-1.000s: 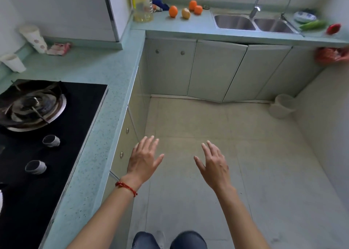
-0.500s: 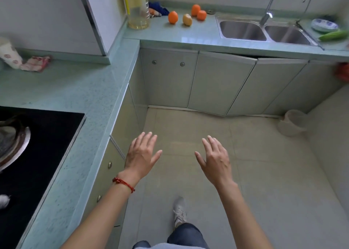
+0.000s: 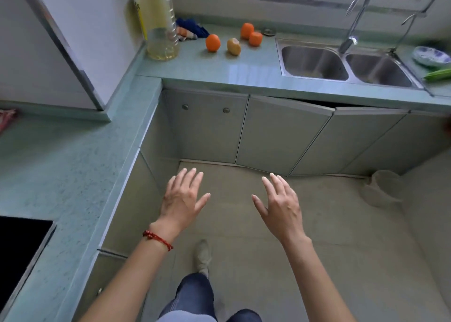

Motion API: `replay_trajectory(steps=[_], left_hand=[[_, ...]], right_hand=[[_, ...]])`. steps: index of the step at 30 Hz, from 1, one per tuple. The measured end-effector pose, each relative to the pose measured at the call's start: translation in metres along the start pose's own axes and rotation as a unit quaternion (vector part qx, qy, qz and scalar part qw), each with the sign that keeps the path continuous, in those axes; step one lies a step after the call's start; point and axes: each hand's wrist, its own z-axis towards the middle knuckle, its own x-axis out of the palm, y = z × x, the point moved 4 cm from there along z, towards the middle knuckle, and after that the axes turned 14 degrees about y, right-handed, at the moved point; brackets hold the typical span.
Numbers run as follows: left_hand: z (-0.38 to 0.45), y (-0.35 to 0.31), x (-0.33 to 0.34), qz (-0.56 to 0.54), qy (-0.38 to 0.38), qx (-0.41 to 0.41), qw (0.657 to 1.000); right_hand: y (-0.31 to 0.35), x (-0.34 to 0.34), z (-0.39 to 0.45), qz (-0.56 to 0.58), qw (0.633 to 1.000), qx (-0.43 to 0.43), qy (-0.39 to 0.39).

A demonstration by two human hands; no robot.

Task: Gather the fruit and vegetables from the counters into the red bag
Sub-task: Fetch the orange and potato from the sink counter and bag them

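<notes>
Both hands are extended forward over the floor, palms down, fingers spread wide, holding nothing. The left hand [image 3: 181, 198] carries a red string bracelet [image 3: 158, 239] at the wrist and hangs just beside the lower cabinet fronts of the left desk [image 3: 61, 165]. The right hand [image 3: 280, 205] hangs level with it, well apart from any object. Below them, a shoe [image 3: 203, 257] and a denim-clad leg [image 3: 194, 295] stand on the tiled floor [image 3: 341, 248].

On the far desk [image 3: 244, 70], near the corner, three oranges lie: one [image 3: 213, 42] at the left, two more [image 3: 247, 30] [image 3: 255, 38] touching or nearly touching each other farther back. A yellowish fruit [image 3: 233, 46] lies between the left orange and the rear pair. Left of the fruit stands a large clear bottle of yellow liquid [image 3: 161, 28], with a blue cloth [image 3: 192, 27] behind it. Right of the fruit, a double steel sink [image 3: 346, 64] is set into the desk beneath a curved tap [image 3: 353, 16]. At the right edge of the view lie a patterned dish [image 3: 431, 55] and part of a green vegetable [image 3: 438, 74]. A pale bucket [image 3: 383, 187] stands on the floor at the right. The red bag cannot be clearly made out; only a reddish sliver [image 3: 448, 126] shows at the right edge.
</notes>
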Motion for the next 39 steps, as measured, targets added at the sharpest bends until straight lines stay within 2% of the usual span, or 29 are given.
replay_trajectory(steps=[10, 22, 29, 39], left_hand=[[0.184, 0.044, -0.046, 0.014, 0.017, 0.021, 1.0], [0.36, 0.092, -0.098, -0.021, -0.026, 0.016, 0.999], [0.479, 0.1, -0.116, -0.027, -0.018, -0.001, 0.999], [0.616, 0.118, -0.15, -0.052, -0.016, -0.035, 0.998]], right_hand=[[-0.006, 0.006, 0.178, 0.003, 1.0, 0.021, 0.02], [-0.027, 0.001, 0.364, 0.017, 0.999, 0.039, 0.028], [-0.055, 0.004, 0.491, 0.035, 0.999, 0.017, 0.033], [-0.083, 0.004, 0.641, 0.045, 0.995, -0.014, 0.087]])
